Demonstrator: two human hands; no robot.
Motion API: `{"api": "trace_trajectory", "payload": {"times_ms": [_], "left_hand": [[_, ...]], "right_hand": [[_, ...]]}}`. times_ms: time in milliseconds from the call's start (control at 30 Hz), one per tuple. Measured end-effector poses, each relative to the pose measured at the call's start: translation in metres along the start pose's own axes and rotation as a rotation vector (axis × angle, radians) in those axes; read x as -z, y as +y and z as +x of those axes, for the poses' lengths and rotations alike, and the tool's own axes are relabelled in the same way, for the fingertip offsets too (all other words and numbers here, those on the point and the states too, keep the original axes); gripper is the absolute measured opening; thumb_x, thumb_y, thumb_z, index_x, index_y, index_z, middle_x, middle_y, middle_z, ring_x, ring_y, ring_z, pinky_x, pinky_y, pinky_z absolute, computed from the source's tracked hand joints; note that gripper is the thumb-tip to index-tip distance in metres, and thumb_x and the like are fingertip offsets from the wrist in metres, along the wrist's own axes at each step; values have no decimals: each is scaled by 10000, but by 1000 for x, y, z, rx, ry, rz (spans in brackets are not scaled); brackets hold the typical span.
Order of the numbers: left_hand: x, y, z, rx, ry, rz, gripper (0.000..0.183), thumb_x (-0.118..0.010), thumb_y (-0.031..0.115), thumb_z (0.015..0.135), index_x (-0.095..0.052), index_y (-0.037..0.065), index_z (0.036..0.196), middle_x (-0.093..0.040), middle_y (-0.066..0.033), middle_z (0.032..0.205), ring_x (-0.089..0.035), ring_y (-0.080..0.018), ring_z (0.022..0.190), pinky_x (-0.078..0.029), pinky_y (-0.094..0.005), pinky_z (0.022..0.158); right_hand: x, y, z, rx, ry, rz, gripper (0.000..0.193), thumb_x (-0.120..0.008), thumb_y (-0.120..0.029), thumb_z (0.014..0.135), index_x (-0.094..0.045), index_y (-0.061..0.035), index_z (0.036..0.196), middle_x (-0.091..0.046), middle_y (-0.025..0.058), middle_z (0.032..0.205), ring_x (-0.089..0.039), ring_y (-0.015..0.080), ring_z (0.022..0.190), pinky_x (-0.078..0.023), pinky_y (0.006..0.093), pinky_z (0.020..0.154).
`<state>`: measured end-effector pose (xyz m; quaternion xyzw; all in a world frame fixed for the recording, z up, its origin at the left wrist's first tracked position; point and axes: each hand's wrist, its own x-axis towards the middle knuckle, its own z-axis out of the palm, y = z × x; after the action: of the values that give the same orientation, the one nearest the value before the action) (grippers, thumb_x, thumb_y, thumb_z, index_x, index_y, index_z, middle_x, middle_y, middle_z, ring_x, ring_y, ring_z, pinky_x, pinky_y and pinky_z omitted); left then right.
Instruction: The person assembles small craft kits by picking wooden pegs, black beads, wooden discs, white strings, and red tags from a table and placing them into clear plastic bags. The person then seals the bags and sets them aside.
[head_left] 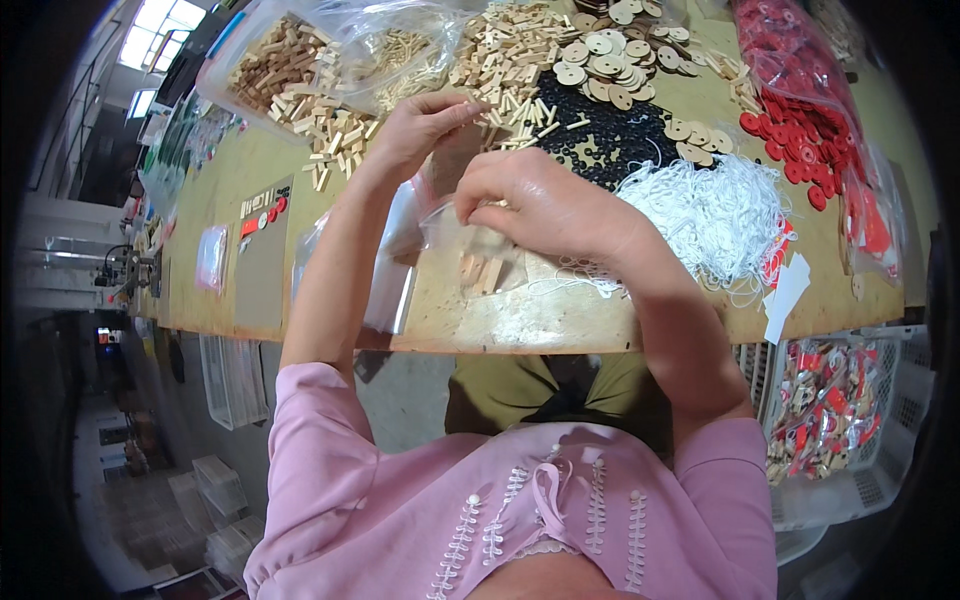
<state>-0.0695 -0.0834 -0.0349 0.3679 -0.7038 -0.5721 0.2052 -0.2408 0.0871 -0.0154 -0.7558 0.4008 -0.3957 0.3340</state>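
We see two hands over a wooden desk [500, 320]. Our right hand [545, 205] pinches the top of a clear bag [480, 250] near the desk's front edge; wooden sticks [485, 272] lie inside it. Our left hand [420, 125] hovers just behind, fingertips pinched together, whether on anything we cannot tell. White string [715, 215] lies to the right, black rings [600, 135] behind.

I see a craft-assembly workshop: desk [520, 320] heaped with wooden sticks [320, 115], wooden discs [605, 65], red discs [800, 135], white string [715, 215], crate of packed kits [835, 415].
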Motion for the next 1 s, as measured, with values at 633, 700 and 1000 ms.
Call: {"api": "trace_trajectory", "payload": {"times_ms": [633,700,1000], "left_hand": [[2,51,-85,-127,-92,115,191,-755,211,963,-798,47,1052,-760,-4,949,-589,-48,793,-471,-222,687],[-4,53,-88,-188,-101,139,190,-764,200,956,-798,30,1034,-757,-4,931,-604,-60,802,-493,-237,722],[6,59,-62,-212,-31,148,204,-731,226,973,-785,53,1066,-724,24,904,-579,-34,802,-423,-201,659]], "right_hand": [[13,14,4,83,66,-81,66,-672,-42,869,-697,-14,924,-680,79,974,-664,228,887,-522,324,786],[13,14,3,92,63,-82,69,-669,-46,870,-696,-14,925,-679,80,987,-662,231,888,-521,326,786],[14,13,3,88,111,-6,115,-664,-65,849,-723,-20,937,-705,123,927,-694,272,878,-546,364,801]]}}
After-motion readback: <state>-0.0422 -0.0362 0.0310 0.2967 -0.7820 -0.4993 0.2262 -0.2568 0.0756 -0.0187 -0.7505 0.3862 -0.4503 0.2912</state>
